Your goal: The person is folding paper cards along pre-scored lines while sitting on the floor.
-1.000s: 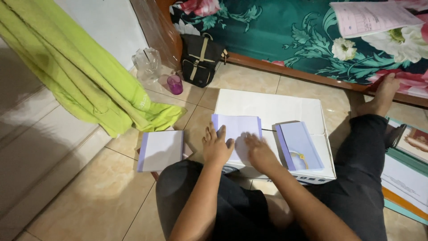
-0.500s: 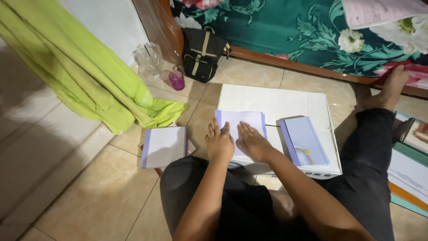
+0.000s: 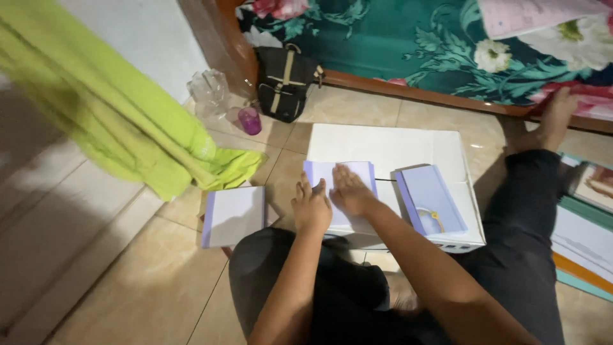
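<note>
Both hands lie flat, fingers stretched out, nothing gripped: left hand [image 3: 311,207] and right hand [image 3: 350,190] press side by side on a pale lilac sheet [image 3: 338,176] lying on a white box [image 3: 408,150]. Just right of the right hand sits a lilac card stack [image 3: 431,198] with a small gold tassel. Left of the left hand, another stack [image 3: 234,214] rests on the floor tiles [image 3: 147,294]

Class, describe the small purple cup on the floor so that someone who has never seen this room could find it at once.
Start at the bed frame along the top and go to the black bag leaning against it. Just left of the bag, on the tiled floor, stands the small purple cup. A crumpled clear plastic wrapper sits beside it; the cup alone is purple and see-through.
</note>
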